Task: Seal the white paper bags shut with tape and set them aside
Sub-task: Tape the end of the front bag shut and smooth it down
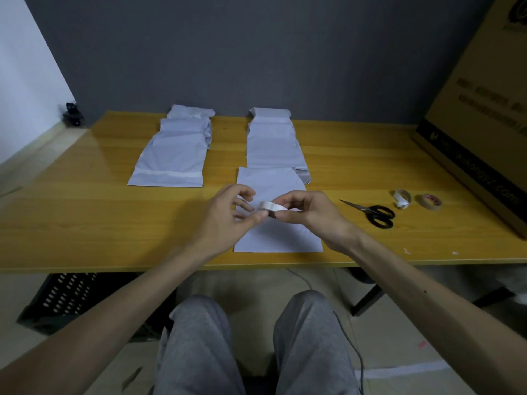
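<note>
Above the yellow table (85, 218), mid-frame, the right hand (313, 218) grips a white tape roll (272, 207) and the left hand (228, 212) pinches its edge; a slipping pinch could tear the end.

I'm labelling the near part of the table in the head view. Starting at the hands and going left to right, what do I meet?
left hand → white tape roll → right hand → scissors → small white tape loop → brown tape roll → cardboard box
</note>
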